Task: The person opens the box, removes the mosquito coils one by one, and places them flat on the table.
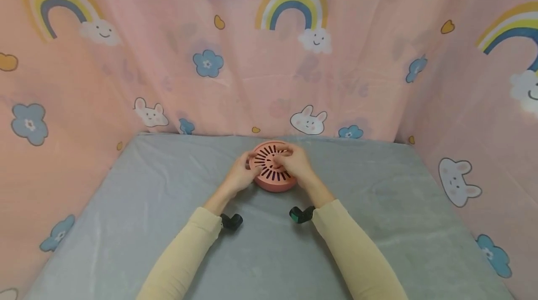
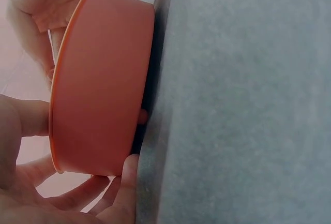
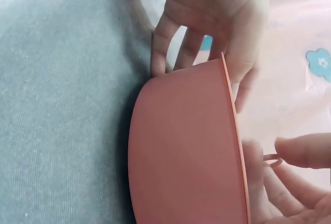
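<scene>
A round coral-pink box (image 1: 273,187) with a slotted lid (image 1: 265,156) rests on the cloth near the far edge. My left hand (image 1: 243,175) grips its left side: in the left wrist view, the thumb is by the rim and fingers reach low along the box wall (image 2: 98,84). Over the lid is my right hand (image 1: 295,165). The right wrist view shows its thumb and fingers pinching a small pink ring (image 3: 271,157) that stands out from the lid side. What is inside the box is hidden.
Grey-blue cloth (image 1: 269,253) covers the table. Pink printed curtains (image 1: 252,89) rise behind it and on both sides. A small black camera (image 1: 232,222) sits at the left wrist, and another black camera (image 1: 300,215) at the right.
</scene>
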Tool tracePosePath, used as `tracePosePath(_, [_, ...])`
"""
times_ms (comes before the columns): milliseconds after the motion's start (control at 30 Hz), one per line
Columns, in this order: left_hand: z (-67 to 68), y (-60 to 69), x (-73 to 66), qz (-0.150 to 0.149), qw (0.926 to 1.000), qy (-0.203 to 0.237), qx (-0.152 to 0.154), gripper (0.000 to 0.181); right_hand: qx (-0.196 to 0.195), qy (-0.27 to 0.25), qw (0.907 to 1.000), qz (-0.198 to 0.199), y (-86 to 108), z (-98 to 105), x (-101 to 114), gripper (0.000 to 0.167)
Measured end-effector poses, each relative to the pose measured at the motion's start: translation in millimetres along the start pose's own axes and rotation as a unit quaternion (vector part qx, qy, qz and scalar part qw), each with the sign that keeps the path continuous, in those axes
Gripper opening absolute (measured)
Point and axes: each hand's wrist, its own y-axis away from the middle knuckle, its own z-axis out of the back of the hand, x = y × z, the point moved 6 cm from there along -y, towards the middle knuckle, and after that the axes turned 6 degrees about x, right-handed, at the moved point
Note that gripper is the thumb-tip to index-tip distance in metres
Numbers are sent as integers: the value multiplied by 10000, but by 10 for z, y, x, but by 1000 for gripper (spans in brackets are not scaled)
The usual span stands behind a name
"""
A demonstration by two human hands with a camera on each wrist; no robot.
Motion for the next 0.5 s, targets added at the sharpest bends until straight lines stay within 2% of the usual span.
tracePosePath(200, [-19, 14, 18, 102, 9999, -17, 21, 52, 248, -607, 9975, -266, 0, -30, -61, 41])
tracePosePath(333, [-16, 28, 18, 134, 9999, 10, 13, 52, 361, -687, 9964, -325, -12, -35, -72, 40])
tracePosePath(500, [-13, 49, 6, 134, 9995, 284, 4, 54, 429, -654, 9965, -306, -9, -32, -39, 41])
